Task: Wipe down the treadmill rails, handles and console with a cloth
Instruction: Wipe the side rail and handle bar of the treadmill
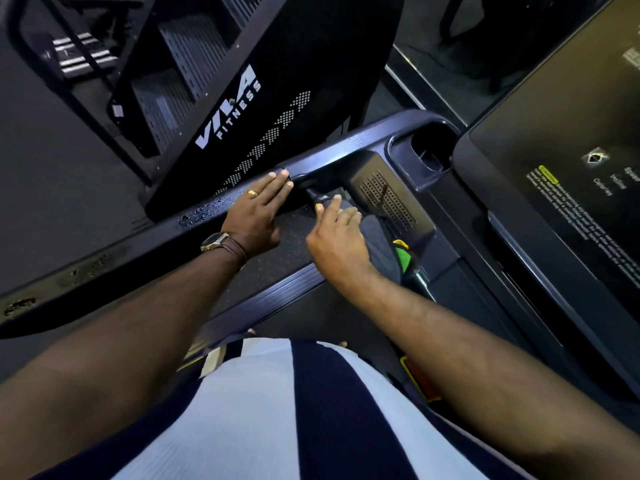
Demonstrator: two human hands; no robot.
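The handrail point(346, 147) is being taken as the landmark: it is running as one long bar from the lower left up toward the console point(554, 140). The left hand point(258, 209) is being laid flat on top of the rail, its fingers point(280, 178) being kept straight and together, with nothing being held in them. Just behind that hand on the rail, droplets point(202, 213) are standing, so this stretch is being judged as wetted but not yet wiped.

The right hand point(337, 237) is being held just inside the rail and below its level. Its fingertips point(334, 202) are loosely bent and are being set against a short handle point(313, 195) sticking out from under the rail. The cloth point(379, 237), dark grey, is being seen just past that hand, on the side away from the rail. Whether it is being gripped cannot be told, since the palm and thumb are being hidden. A spray bottle point(403, 259) is being glimpsed farther from the rail still.

The coming stroke is being judged to turn on this: the cloth is lying by the right hand, while the wet stretch is lying along the rail's long axis, so the cloth would need to be carried up onto the rail and drawn lengthwise.
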